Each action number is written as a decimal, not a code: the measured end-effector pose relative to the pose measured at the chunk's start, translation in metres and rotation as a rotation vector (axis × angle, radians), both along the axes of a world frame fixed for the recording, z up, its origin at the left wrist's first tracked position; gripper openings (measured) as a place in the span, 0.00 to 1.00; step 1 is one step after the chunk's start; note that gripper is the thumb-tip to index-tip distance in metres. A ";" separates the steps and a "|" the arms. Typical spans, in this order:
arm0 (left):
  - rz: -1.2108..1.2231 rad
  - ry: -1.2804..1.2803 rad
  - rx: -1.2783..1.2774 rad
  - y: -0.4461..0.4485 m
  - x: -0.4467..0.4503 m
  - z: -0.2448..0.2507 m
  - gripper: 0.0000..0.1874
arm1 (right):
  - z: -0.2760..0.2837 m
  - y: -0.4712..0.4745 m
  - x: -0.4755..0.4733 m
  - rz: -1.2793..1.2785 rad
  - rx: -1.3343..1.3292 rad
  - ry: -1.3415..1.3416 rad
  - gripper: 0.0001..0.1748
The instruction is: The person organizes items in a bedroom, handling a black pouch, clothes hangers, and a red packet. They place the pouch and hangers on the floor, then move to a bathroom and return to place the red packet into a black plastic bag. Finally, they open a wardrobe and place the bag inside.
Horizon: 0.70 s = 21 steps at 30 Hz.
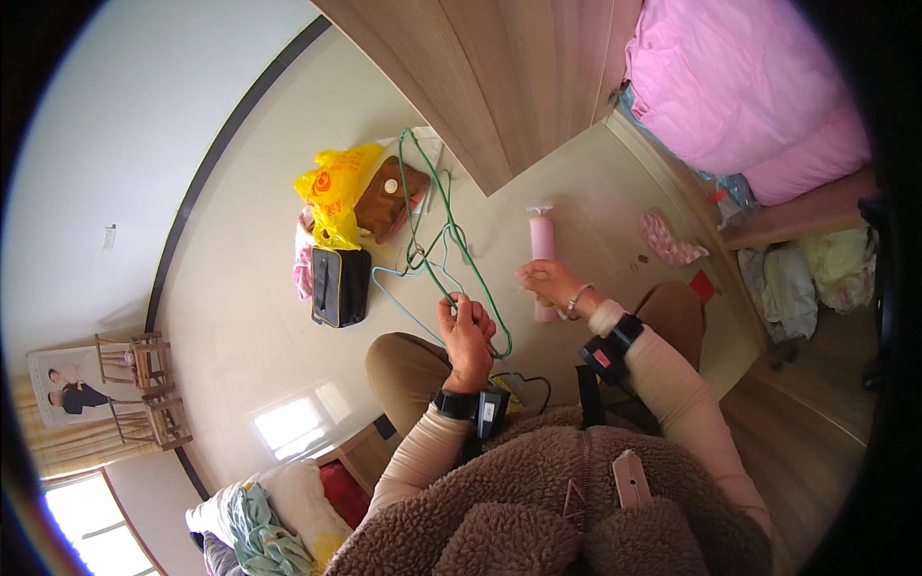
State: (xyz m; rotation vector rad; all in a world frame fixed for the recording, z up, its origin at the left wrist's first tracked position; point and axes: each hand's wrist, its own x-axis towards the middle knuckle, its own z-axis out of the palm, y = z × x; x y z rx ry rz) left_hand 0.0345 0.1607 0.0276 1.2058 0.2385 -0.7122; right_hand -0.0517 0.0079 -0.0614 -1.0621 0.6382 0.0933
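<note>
My left hand is closed around a green wire clothes hanger, which extends up and to the left above the floor. A light blue hanger lies beyond it, partly overlapped; I cannot tell whether my left hand holds this one too. To the right, my right hand, with a bracelet at the wrist, holds nothing and has its fingers somewhat apart. Behind that hand lies a pink hand pump with a T-shaped handle. The hand covers its middle, and contact between them cannot be made out.
A yellow plastic bag, a brown bag and a black case sit on the floor. An open wooden door juts in at the top. Pink bedding fills a wardrobe shelf at right; a patterned sock lies nearby.
</note>
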 end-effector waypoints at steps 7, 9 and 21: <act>-0.140 0.036 -0.127 0.010 -0.015 0.049 0.06 | 0.017 0.053 0.104 -0.081 0.505 0.021 0.23; -0.164 0.049 -0.154 0.010 -0.015 0.055 0.06 | 0.021 0.053 0.113 -0.025 0.653 -0.006 0.21; -0.276 0.080 -0.375 0.049 0.025 0.079 0.09 | 0.026 0.044 0.144 -0.063 0.580 0.135 0.13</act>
